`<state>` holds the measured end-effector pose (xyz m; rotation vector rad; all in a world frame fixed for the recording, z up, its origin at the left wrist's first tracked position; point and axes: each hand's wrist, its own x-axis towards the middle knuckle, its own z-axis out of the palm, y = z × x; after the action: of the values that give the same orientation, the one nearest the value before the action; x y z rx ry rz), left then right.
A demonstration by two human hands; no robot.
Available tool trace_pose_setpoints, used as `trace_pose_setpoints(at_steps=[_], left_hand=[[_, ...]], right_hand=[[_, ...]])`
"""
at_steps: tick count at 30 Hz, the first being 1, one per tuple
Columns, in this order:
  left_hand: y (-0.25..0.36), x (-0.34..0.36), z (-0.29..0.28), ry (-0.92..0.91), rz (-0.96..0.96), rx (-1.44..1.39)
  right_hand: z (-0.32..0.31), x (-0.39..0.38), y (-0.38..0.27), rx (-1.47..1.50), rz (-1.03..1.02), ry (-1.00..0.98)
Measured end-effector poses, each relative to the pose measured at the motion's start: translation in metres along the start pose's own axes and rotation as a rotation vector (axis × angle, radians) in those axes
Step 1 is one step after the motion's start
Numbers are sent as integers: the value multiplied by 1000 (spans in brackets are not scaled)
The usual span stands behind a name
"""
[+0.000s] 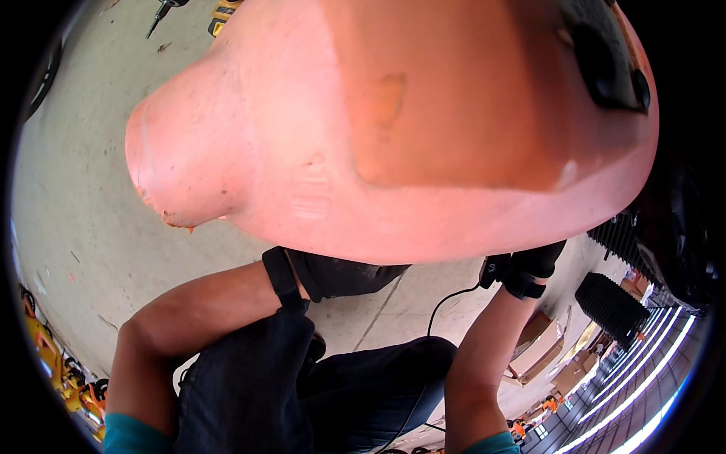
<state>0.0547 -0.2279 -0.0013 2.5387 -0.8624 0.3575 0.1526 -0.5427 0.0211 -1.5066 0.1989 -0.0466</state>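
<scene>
One big salmon-pink moulded shell, scuffed and glossy, above our two gloved hands, left hand and right hand tucked under it, grip impossible to tell

Bright, even daylight in a strongly curved fisheye view with black corners.

A large orange moulded shell fills the upper picture, so close to the lens that it looks soft and slightly washed out, with pale glare along its lower right rim. The underside nearest the person falls into shadow, hiding both hands. The concrete floor at left is evenly lit, with only faint shadows. Straight lines at far right bend sharply along the rim, and bright strips there are overexposed. The forearms look reasonably sharp.
</scene>
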Motion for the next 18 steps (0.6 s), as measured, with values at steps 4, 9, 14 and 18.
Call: trace_pose_setpoints(at_steps=[4,9,14,18], left_hand=[[0,-3,1,-27,-66,-152],[1,-8,3,60,-45,-38],[-1,-3,-4,56,-60,-122],[-2,-5,-5,90,-50,-57]], right_hand=[[-4,3,1,84,28,-49],[-2,4,-3,458,169,-40],[-13,11,2,462,120,-37],[11,5,-9,328,114,23]])
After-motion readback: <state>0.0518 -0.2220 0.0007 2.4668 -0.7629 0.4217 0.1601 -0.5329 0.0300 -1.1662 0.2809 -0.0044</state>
